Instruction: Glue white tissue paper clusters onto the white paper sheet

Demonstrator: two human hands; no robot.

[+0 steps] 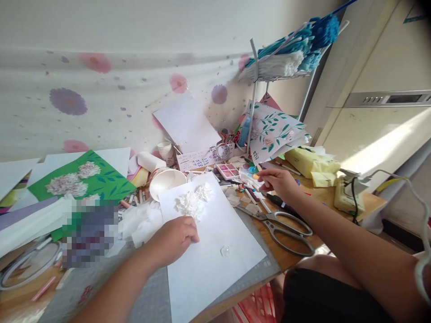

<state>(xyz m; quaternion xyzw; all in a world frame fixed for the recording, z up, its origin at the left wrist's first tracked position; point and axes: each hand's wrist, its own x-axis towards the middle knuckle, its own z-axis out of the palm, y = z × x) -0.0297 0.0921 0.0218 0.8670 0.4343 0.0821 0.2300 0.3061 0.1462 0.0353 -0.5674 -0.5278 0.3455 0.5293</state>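
A white sheet of paper [208, 278] lies at an angle on a grey cutting mat [151, 298]. White ruffled paper flowers [188, 202] are on its upper part, and a small clear glossy blob [225, 251] sits lower right. My left hand [178, 237] rests on the sheet just below the flowers, fingers curled inward; whatever they may hold is hidden. Over the cluttered tools at the right, my right hand [281, 181] is raised with thumb and fingers pinched together. I cannot make out what is between them. Large metal scissors [268, 217] lie below that hand.
A white paper bowl [167, 183], a pink paint palette [227, 171] and paper cups [165, 150] stand behind the sheet. Left is a green flower picture [111, 181]. At the right are a yellow tissue pack [303, 161], a power strip [348, 195] and a rack of pipe cleaners [291, 63].
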